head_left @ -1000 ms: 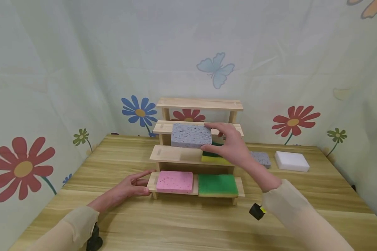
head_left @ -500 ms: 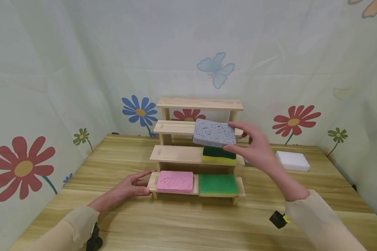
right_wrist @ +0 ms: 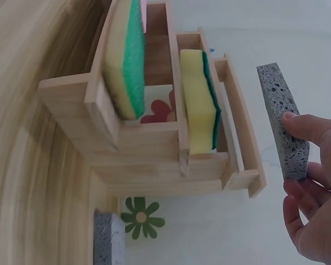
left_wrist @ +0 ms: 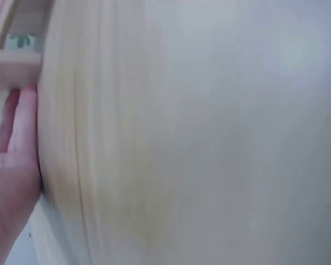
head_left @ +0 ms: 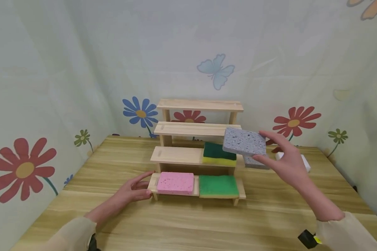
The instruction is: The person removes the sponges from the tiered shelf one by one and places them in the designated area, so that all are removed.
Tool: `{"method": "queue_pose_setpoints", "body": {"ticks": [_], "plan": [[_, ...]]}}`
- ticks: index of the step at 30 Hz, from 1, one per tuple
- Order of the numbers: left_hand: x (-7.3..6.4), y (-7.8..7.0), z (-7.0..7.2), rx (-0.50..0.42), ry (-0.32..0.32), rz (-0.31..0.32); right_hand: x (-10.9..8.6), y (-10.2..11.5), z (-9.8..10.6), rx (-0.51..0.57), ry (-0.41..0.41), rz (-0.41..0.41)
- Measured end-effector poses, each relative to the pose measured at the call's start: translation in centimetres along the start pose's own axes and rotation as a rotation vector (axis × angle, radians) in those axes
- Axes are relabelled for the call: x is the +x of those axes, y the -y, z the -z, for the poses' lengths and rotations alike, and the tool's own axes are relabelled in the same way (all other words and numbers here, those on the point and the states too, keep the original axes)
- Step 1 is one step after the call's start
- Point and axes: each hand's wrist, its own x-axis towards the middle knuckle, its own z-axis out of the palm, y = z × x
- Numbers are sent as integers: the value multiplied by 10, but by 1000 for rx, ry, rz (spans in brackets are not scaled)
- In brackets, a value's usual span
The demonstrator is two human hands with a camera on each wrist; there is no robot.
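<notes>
Between thumb and fingers my right hand pinches a grey speckled sponge, lifted off the right side of a stepped wooden rack. The right wrist view shows this sponge on edge, thumb on one face. My left hand holds the left end of the rack's lowest step, thumb at the front corner and fingers behind. On that step lie a pink sponge and a green scouring sponge. A dark green and yellow sponge rests on the second step's right side.
Right of the rack, another grey sponge lies on the wooden table, partly hidden by the held one. A white sponge block sits behind my right hand, mostly covered. A patterned curtain hangs behind.
My right hand has carried the grey sponge rightward from in front of the rack's third step to past the rack's right end. My left hand has stayed at the rack.
</notes>
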Motion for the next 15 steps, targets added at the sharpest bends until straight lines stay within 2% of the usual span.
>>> {"method": "queue_pose_setpoints", "body": {"ticks": [5, 7, 15], "plan": [[-9, -10, -17, -151, -79, 48, -9, -9, 5, -30, -15, -23], [-11, -13, -23, -185, -111, 61, -12, -13, 7, -35, -15, -25], [-17, -22, -43, -185, -282, 94, -25, -27, 14, -33, -13, -51]]}}
